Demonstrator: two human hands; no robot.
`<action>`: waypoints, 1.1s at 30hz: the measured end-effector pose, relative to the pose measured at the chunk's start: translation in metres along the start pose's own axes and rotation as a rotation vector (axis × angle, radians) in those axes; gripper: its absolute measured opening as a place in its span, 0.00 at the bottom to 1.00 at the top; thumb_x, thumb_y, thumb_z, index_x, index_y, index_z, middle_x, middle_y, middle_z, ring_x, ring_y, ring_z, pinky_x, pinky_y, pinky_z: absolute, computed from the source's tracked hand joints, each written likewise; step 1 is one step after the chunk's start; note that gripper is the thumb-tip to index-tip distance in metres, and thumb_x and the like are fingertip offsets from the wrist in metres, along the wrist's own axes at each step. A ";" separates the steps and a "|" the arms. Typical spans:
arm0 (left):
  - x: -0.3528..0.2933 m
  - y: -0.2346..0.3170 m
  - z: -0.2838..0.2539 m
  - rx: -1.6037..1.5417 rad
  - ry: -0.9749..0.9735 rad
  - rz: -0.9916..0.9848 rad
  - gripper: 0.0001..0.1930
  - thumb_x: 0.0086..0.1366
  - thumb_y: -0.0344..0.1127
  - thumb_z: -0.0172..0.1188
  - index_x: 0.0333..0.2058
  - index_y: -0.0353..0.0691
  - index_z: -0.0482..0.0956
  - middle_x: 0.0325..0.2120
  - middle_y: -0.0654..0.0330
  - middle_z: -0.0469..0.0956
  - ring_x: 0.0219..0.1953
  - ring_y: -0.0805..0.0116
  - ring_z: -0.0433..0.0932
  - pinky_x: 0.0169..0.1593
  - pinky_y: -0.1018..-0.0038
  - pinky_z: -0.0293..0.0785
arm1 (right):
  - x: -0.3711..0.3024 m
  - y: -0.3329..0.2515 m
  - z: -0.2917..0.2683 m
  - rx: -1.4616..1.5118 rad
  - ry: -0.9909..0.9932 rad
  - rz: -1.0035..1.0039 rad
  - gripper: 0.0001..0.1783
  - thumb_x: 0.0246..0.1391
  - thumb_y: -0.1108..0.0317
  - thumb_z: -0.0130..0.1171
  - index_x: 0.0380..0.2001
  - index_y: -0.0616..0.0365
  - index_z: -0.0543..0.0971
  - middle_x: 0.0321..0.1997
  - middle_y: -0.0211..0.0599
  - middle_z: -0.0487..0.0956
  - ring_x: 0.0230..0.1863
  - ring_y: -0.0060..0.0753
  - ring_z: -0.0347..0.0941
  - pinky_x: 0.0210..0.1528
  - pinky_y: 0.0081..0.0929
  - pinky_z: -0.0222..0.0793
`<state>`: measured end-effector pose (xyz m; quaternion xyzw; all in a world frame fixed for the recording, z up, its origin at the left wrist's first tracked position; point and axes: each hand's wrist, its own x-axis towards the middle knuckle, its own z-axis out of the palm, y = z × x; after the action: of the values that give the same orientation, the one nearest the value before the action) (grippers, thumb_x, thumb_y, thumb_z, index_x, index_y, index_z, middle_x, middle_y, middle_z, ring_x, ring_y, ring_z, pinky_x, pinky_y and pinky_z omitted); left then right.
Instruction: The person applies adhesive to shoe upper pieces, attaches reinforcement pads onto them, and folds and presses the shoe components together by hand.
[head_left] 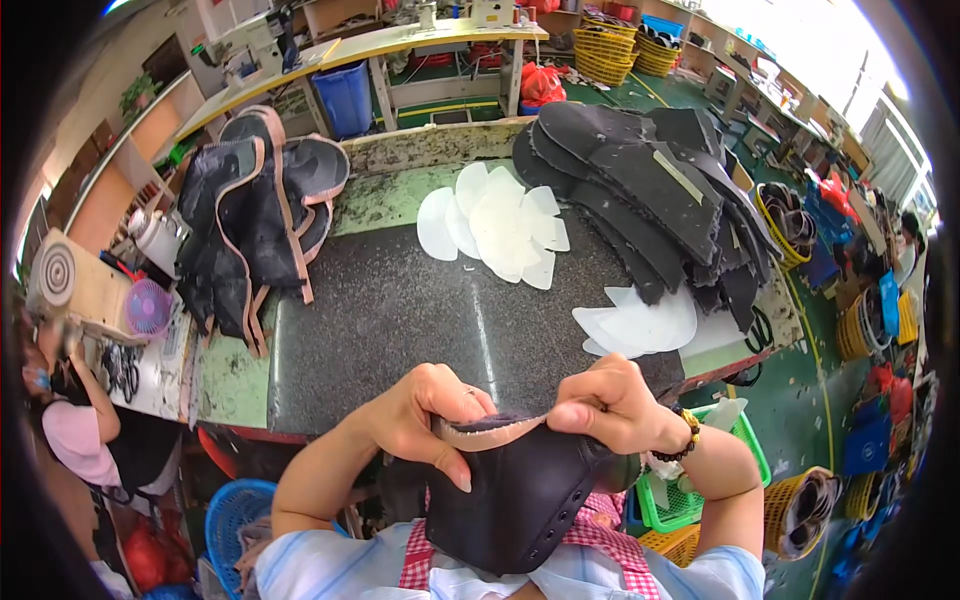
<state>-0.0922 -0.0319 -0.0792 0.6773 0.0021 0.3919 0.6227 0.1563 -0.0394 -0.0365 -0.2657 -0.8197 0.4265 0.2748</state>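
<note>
Close to my body, both hands grip the curved edge of a black leather shoe upper (500, 495) with eyelets down one side. My left hand (430, 415) pinches the rim at its left, thumb outside and fingers tucked within. At the right end of that rim, my right hand (608, 405) presses it between thumb and fingers. A pale tan strip lines the edge between the hands. Ahead on the dark worktop (390, 300) lie thin white curved stiffener pieces (500, 225), with more white pieces (645, 322) nearer my right hand.
Black uppers with pink edging (250, 215) are heaped at the left of the table. Dark fabric pieces (640, 180) are stacked at the right. A green basket (700, 490) stands by my right arm, a blue one (240, 520) by my left. Another person (80, 430) sits at far left.
</note>
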 end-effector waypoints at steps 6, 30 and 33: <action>0.009 0.031 -0.012 0.346 0.033 -0.399 0.18 0.40 0.33 0.78 0.27 0.31 0.79 0.14 0.65 0.68 0.19 0.81 0.63 0.23 0.76 0.58 | 0.010 0.002 -0.033 0.100 -0.157 0.045 0.18 0.56 0.56 0.59 0.33 0.63 0.80 0.25 0.37 0.80 0.29 0.25 0.76 0.34 0.22 0.69; 0.076 0.087 -0.019 1.329 0.500 0.205 0.52 0.40 0.60 0.72 0.60 0.39 0.62 0.57 0.54 0.65 0.58 0.58 0.68 0.64 0.62 0.54 | 0.023 -0.056 -0.041 -0.504 0.340 -0.102 0.13 0.44 0.72 0.60 0.28 0.62 0.66 0.22 0.46 0.68 0.23 0.54 0.69 0.25 0.38 0.66; 0.069 0.056 -0.014 0.178 0.600 -0.152 0.44 0.53 0.40 0.69 0.63 0.34 0.53 0.56 0.55 0.65 0.56 0.68 0.67 0.59 0.70 0.60 | 0.039 -0.054 -0.003 -0.935 0.345 -0.067 0.11 0.40 0.76 0.55 0.30 0.64 0.66 0.29 0.41 0.68 0.28 0.37 0.73 0.24 0.28 0.71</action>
<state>-0.0790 0.0015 0.0036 0.5813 0.2703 0.5247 0.5601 0.1194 -0.0387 0.0196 -0.4008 -0.8739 -0.0456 0.2713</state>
